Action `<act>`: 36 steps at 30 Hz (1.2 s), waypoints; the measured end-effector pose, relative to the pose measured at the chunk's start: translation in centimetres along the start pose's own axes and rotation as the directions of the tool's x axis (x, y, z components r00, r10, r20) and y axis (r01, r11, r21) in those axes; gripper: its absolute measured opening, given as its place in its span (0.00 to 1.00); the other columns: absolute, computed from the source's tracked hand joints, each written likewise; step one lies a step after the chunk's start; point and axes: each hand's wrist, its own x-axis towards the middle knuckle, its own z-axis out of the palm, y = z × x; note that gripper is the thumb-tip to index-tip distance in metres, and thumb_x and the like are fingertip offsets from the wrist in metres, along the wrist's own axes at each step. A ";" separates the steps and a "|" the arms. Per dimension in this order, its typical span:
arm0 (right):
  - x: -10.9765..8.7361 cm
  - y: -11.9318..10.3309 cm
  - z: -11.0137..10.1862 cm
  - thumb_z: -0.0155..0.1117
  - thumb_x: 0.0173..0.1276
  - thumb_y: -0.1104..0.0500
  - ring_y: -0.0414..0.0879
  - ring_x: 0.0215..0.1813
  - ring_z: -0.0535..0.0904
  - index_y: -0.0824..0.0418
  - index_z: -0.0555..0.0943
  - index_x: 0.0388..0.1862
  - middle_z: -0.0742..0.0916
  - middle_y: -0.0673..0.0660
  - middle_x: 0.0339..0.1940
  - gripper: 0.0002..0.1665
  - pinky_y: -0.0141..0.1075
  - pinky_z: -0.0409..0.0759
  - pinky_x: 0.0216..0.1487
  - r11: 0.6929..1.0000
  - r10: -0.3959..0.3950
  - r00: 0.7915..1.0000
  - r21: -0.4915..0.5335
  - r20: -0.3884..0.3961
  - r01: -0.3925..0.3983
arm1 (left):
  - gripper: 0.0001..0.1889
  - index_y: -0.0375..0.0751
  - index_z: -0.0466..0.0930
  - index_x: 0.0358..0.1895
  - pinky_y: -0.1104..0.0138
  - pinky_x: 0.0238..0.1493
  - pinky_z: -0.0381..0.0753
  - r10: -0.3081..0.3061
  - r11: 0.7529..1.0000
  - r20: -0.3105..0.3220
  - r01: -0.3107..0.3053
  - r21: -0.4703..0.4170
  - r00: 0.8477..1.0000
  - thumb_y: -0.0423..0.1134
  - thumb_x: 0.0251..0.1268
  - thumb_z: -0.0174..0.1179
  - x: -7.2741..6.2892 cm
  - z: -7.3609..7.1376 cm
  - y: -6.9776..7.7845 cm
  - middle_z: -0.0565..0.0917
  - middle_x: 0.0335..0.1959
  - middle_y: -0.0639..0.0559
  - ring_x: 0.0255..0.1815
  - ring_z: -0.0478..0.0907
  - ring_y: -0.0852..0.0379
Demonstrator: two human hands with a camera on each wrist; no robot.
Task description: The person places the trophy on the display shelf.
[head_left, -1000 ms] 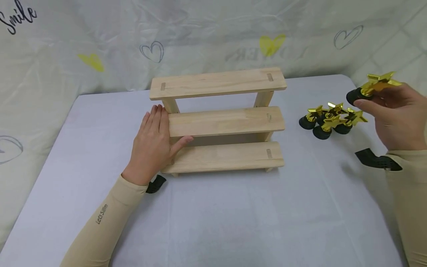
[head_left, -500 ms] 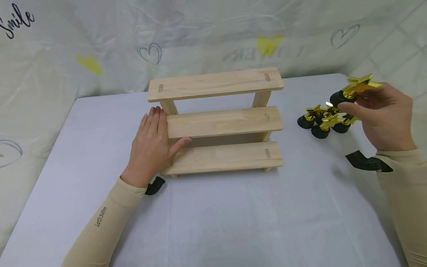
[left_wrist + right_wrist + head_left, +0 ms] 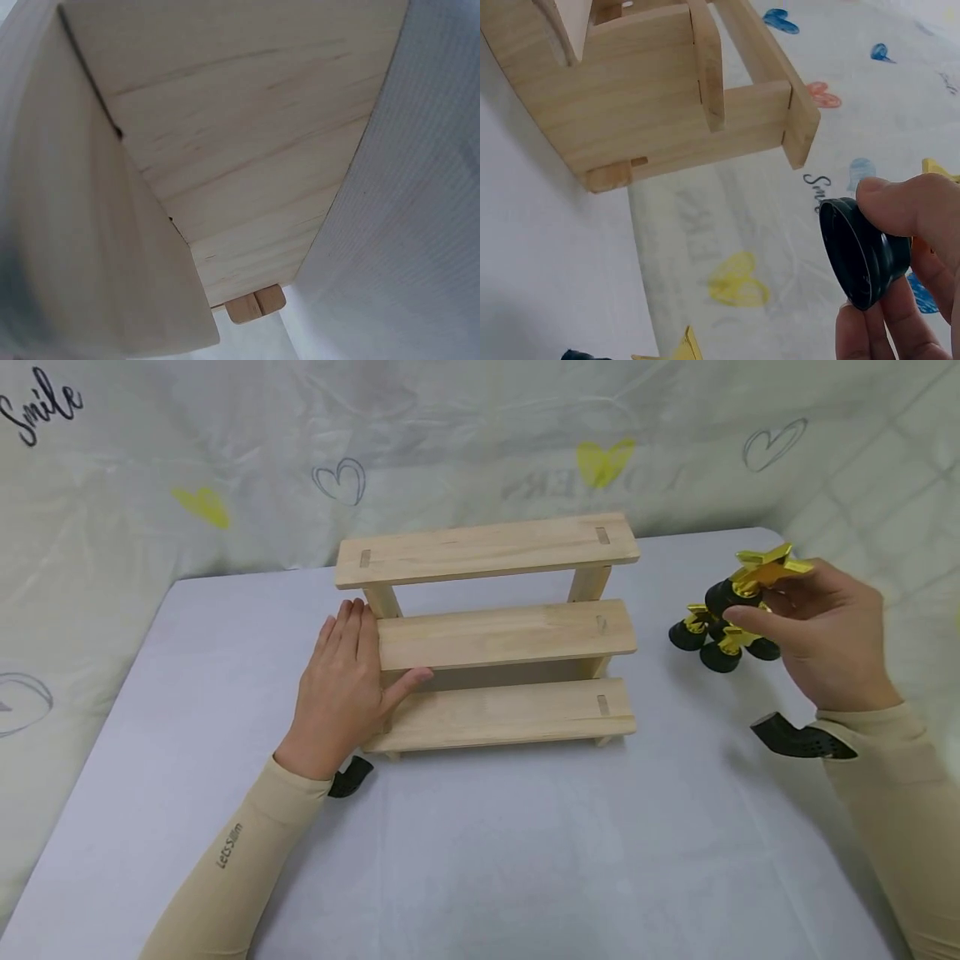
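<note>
A three-tier wooden shelf (image 3: 495,635) stands mid-table. My left hand (image 3: 337,685) rests against its left end, fingers straight, thumb over the gap between the middle and lowest boards. To the right, my right hand (image 3: 832,631) grips a gold star trophy (image 3: 765,568) with a round black base, held tilted above the table. The right wrist view shows the hollow underside of that black base (image 3: 859,255) between thumb and fingers. Below and behind it, several more star trophies (image 3: 720,656) stand in a cluster, partly covered by the hand and the held one.
A white cloth covers the table (image 3: 570,852). Behind it hangs a pale sheet (image 3: 465,435) printed with hearts and lettering. Black wrist mounts (image 3: 802,739) stick out below each hand. The shelf's wooden side panel (image 3: 240,142) fills much of the left wrist view.
My right hand has moved left and slightly down with the trophy, from right of the cluster to over it. The left hand stays at the shelf's end.
</note>
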 end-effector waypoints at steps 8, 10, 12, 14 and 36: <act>-1.0 -0.1 1.4 0.61 0.50 0.93 0.49 0.44 0.86 0.84 0.79 0.53 0.89 0.61 0.46 0.29 0.28 0.88 0.42 0.999 0.032 0.997 -0.014 0.075 -0.031 | 0.62 0.16 0.64 0.71 0.43 0.79 0.67 0.001 1.000 0.016 -0.001 0.001 1.000 0.81 0.69 0.29 0.1 -0.2 0.1 0.73 0.70 0.21 0.75 0.71 0.30; -1.3 -0.2 1.7 0.62 0.50 0.93 0.49 0.44 0.86 0.84 0.79 0.53 0.90 0.61 0.47 0.29 0.27 0.87 0.44 0.999 0.034 0.996 -0.034 0.087 -0.031 | 0.62 0.16 0.64 0.71 0.43 0.79 0.67 0.000 1.000 0.015 0.000 -0.001 1.000 0.81 0.69 0.28 0.1 -0.2 0.2 0.73 0.70 0.21 0.75 0.71 0.30; -1.6 -0.3 2.1 0.63 0.50 0.92 0.48 0.45 0.85 0.83 0.79 0.54 0.90 0.60 0.47 0.29 0.25 0.85 0.45 0.998 0.034 0.995 -0.063 0.092 -0.028 | 0.62 0.16 0.64 0.70 0.43 0.79 0.67 0.002 1.000 0.013 -0.002 0.000 1.000 0.81 0.69 0.28 0.1 -0.2 0.2 0.73 0.70 0.21 0.75 0.71 0.30; -1.8 -0.4 2.5 0.64 0.50 0.92 0.48 0.46 0.85 0.83 0.79 0.54 0.90 0.60 0.48 0.29 0.25 0.84 0.48 0.997 0.032 0.994 -0.072 0.102 -0.025 | 0.62 0.15 0.64 0.70 0.43 0.79 0.67 0.005 1.000 0.008 -0.005 0.001 1.000 0.81 0.69 0.28 0.1 -0.2 0.3 0.73 0.70 0.21 0.75 0.71 0.30; -3.4 -0.7 7.0 0.57 0.49 0.95 0.49 0.53 0.87 0.82 0.78 0.53 0.89 0.62 0.54 0.31 0.31 0.83 0.64 0.998 0.046 0.952 0.025 0.304 -0.057 | 0.61 0.16 0.65 0.70 0.43 0.78 0.68 0.002 1.000 0.001 -0.002 -0.002 1.000 0.80 0.69 0.27 0.0 -0.2 0.0 0.73 0.69 0.20 0.75 0.71 0.30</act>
